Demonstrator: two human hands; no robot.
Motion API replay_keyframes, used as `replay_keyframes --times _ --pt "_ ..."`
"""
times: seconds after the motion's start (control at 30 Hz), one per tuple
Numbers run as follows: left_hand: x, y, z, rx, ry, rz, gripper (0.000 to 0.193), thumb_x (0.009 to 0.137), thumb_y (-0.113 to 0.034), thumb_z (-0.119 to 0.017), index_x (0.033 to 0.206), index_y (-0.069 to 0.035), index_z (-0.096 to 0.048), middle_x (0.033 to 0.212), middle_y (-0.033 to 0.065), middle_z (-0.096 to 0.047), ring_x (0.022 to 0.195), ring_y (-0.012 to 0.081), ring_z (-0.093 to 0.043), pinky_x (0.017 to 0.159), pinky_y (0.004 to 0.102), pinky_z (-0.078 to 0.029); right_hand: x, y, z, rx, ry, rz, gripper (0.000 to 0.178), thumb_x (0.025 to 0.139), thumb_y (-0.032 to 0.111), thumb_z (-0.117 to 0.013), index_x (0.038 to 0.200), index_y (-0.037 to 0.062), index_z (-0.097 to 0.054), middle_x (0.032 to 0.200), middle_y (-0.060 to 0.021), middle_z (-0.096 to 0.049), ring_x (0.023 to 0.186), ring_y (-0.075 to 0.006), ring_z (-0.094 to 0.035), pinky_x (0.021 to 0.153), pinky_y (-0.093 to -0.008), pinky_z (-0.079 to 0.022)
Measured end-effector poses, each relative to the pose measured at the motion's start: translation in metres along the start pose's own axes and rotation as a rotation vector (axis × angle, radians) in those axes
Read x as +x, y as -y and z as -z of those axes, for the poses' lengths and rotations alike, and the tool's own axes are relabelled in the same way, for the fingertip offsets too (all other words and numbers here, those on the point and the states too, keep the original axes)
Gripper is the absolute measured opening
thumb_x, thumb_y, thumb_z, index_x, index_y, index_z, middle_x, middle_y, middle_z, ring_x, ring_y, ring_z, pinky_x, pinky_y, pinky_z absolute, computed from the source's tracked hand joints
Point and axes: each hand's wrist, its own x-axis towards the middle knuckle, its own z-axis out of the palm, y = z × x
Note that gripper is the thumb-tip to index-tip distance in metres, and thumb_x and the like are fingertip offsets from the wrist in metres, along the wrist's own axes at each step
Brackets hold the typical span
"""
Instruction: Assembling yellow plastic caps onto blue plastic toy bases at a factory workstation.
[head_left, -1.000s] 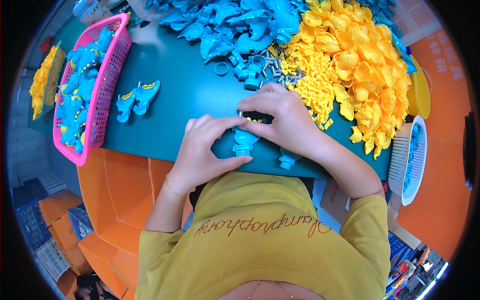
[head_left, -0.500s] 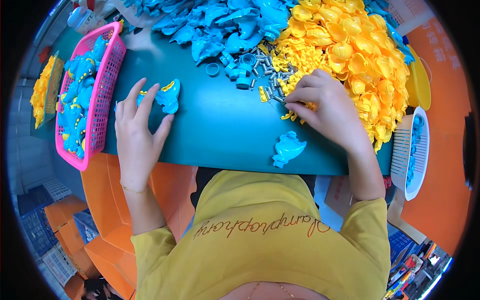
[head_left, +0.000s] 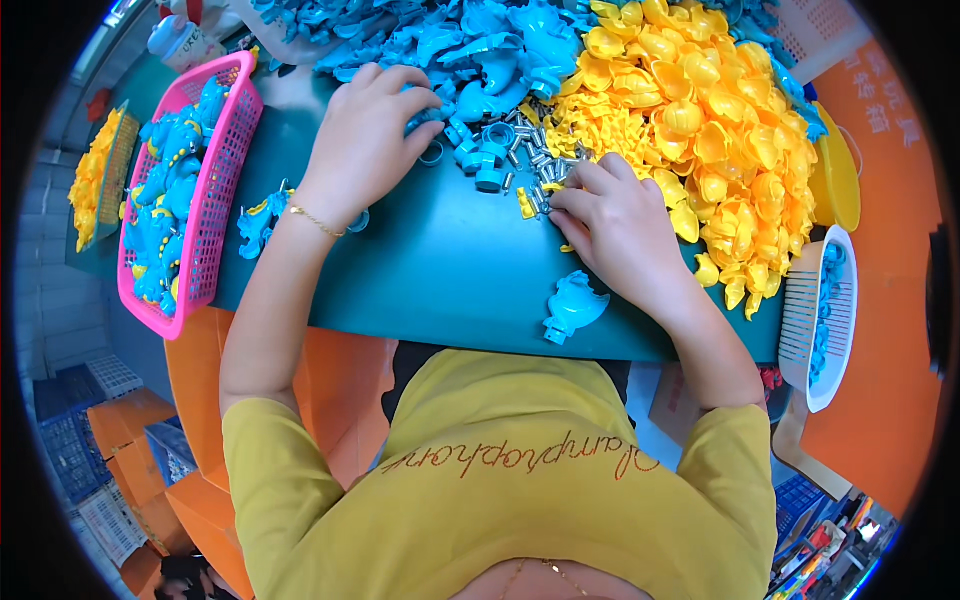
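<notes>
My left hand (head_left: 370, 135) is at the near left edge of a heap of blue plastic shell parts (head_left: 480, 50). Its fingers curl around a blue plastic part (head_left: 424, 115), mostly covered by the hand. My right hand (head_left: 612, 215) pinches at the near edge of a scatter of small metal pins (head_left: 535, 150); what its fingertips hold is hidden. Several blue round caps (head_left: 488, 160) lie between the hands. A blue shell part (head_left: 575, 307) rests near the table's front edge. Blue pieces with yellow bits (head_left: 262, 222) lie left of my left forearm.
A pink basket (head_left: 235, 120) of blue-and-yellow figures stands left, with a basket of yellow parts (head_left: 95, 180) beyond it. Yellow shells (head_left: 715, 150) heap up at the right, above small yellow pieces (head_left: 600, 125). A white basket (head_left: 840, 330) holds blue parts at the green table's (head_left: 430, 280) right edge.
My left hand has moved from the blue-and-yellow pieces up and right to the blue heap, closing on a part. My right hand has shifted slightly left and down along the metal pins.
</notes>
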Motion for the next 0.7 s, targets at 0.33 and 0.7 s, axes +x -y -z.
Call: replay_keyframes --times 0.33,0.7 --pt "-0.047 -0.082 0.047 -0.497 0.119 0.082 0.02 0.081 -0.013 -0.084 0.091 -0.008 -0.067 0.093 0.0084 -0.07 0.094 0.0292 -0.067 0.093 0.0429 -0.051 0.003 -0.004 0.017 0.667 -0.024 -0.14 0.015 0.095 0.011 -0.08 0.105 0.0015 -0.074 0.096 -0.0088 -0.076 0.081 -0.0177 -0.071 0.076 -0.0295 -0.056" --pt "-0.074 -0.102 0.05 -0.678 0.136 0.155 0.049 0.08 -0.015 -0.085 0.126 -0.01 -0.069 0.124 0.011 -0.067 0.111 0.0332 -0.063 0.099 0.0437 -0.051 0.0 0.003 -0.002 0.801 0.126 0.019 0.011 0.092 0.007 -0.081 0.1 0.001 -0.078 0.097 -0.0101 -0.078 0.089 -0.0243 -0.074 0.08 -0.0346 -0.058"
